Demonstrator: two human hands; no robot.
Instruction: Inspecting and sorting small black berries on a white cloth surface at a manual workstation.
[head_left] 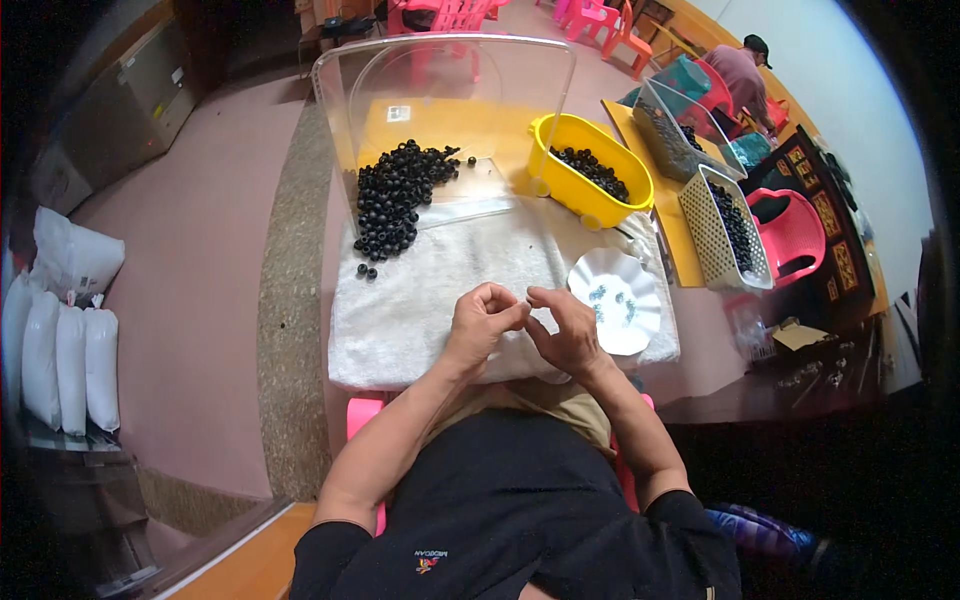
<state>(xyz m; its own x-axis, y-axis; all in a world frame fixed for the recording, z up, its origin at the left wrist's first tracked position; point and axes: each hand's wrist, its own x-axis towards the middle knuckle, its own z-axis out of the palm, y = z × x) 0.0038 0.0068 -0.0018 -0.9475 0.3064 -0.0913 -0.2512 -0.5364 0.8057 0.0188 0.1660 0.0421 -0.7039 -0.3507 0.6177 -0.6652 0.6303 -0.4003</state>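
Note:
Over the white towel (400, 335), my left hand (478, 328) and my right hand (568, 328) meet at the fingertips. Thumb and fingers of the left one are pinched together. My right hand's fingers are curled in close to the left fingertips. Whatever sits between them is too small and too covered to name; a dark spot shows there. Beside my right hand lies a white scalloped plate (645, 305) with little clusters of small blue-green pieces. Farther off, a heap of round black parts (395, 195) spreads onto the towel from in front of a clear plastic bin wall.
The clear bin (440, 75) stands upright at the back. A yellow tub (638, 172), a cream perforated basket (705, 225) and another clear bin (650, 110) hold black parts. White sacks (100, 370) are at the left. A person (735, 75) sits far right near pink chairs (790, 235).

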